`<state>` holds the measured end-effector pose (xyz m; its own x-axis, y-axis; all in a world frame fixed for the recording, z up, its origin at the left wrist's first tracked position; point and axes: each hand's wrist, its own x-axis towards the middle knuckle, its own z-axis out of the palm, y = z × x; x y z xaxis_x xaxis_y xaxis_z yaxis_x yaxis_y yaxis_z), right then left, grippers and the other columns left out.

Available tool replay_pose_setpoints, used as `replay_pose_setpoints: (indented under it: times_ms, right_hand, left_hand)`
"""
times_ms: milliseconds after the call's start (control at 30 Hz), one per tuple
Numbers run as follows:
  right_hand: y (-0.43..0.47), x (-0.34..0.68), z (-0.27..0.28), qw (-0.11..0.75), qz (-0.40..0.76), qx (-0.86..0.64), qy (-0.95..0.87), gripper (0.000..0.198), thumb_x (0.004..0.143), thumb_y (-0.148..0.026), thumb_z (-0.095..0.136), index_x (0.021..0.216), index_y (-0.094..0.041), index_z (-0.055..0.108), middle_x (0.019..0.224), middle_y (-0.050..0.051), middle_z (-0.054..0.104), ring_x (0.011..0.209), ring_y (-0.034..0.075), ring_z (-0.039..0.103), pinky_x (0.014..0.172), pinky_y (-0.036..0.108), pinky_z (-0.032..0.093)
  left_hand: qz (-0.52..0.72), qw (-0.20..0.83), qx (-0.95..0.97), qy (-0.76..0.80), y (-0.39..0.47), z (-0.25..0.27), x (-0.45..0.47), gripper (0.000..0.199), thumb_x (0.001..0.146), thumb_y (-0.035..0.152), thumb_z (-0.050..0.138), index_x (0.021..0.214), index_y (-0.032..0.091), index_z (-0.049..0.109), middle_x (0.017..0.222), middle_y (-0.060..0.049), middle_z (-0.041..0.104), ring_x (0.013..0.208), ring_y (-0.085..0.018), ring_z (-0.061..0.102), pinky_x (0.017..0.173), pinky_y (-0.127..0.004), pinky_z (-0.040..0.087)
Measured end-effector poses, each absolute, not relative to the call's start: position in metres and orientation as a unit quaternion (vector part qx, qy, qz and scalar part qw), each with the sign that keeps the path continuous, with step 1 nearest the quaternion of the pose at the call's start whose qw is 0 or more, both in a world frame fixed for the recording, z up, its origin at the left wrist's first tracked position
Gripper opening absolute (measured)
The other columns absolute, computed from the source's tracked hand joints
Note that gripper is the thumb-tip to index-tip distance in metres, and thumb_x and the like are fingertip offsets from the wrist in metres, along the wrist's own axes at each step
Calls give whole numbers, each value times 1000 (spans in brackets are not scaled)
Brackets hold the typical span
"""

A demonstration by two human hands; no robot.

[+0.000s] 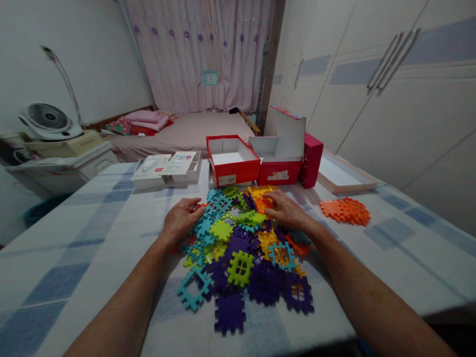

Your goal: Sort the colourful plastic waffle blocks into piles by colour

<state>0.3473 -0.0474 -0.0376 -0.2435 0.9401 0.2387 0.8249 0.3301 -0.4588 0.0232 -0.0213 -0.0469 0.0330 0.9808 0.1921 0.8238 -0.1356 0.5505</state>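
Observation:
A heap of square plastic interlocking tiles with notched edges lies before me, in purple, teal, lime green, yellow and orange. At the heap's left side my left hand (182,219) has its thumb and fingers closed on an orange interlocking tile (202,205), mostly hidden. Across the heap, my right hand (285,212) grips another orange interlocking tile (262,204) at the back right. Lime tiles (241,268) and purple tiles (229,313) spread towards me, some with window-like cutouts. A teal frame tile (194,288) sits at the near left.
Several orange tiles (345,210) lie apart on the checked tablecloth (107,238) to the right. Behind the heap stand an open red box (233,171), another red box with its lid raised (279,171) and white trays (150,179). A shallow lid (345,179) rests at the back right.

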Motion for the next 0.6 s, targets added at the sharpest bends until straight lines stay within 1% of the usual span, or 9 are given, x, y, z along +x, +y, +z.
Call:
replay_pose_setpoints:
  times_ms: [67,167,233,300,367,467,533,600]
  right_hand:
    - [-47,346,-40,244,112,-565,-780,44,77,-24,56,120,-15,57,116,11,55,100,21,55,91,37,43]
    - [-43,347,-46,275,94,-561,-775,42,74,-16,54,115,-14,60,114,12,55,106,23,54,93,38,43]
    - [-40,347,-50,303,81,-564,-764,41,71,-13,52,111,-16,61,113,11,55,105,22,54,91,37,45]
    - [-38,348,-52,328,71,-568,-751,41,70,-12,51,109,-17,61,113,10,55,104,22,54,89,37,47]
    - [-37,347,-52,352,61,-568,-741,43,67,-10,49,108,-18,61,113,9,55,104,22,54,91,37,46]
    - [-38,346,-49,386,54,-563,-729,44,64,-7,45,103,-19,62,111,9,56,107,21,54,95,37,44]
    - [-38,345,-47,404,58,-567,-715,42,65,-8,44,101,-19,62,109,9,58,103,21,56,92,36,46]
    - [-39,345,-45,422,72,-583,-691,43,68,-10,45,107,-18,60,105,8,61,95,20,60,86,34,49]
  left_hand:
    - [269,158,706,636,-21,-48,23,52,74,50,52,114,19,66,100,-8,69,87,-22,65,75,-32,49]
    - [281,194,708,619,-18,-53,22,51,71,46,56,113,19,65,87,-5,70,76,-19,64,67,-28,49]
    - [287,218,709,606,-17,-57,22,50,69,41,57,113,18,65,80,-3,69,71,-18,63,65,-28,48]
    - [298,232,709,596,-16,-58,23,50,68,38,57,112,17,65,78,-3,68,69,-17,62,65,-28,48]
    - [318,234,700,595,-17,-55,24,49,66,35,57,110,15,65,77,-3,66,67,-17,62,65,-28,49]
    - [368,222,674,601,-19,-50,25,46,66,33,57,107,16,66,80,-3,65,65,-15,61,65,-28,50]
    - [410,208,655,599,-20,-47,24,43,67,33,56,106,16,67,87,-4,65,66,-14,62,66,-27,51]
    - [451,188,634,600,-20,-45,23,40,69,32,57,104,17,67,98,-6,65,69,-14,63,67,-28,52]
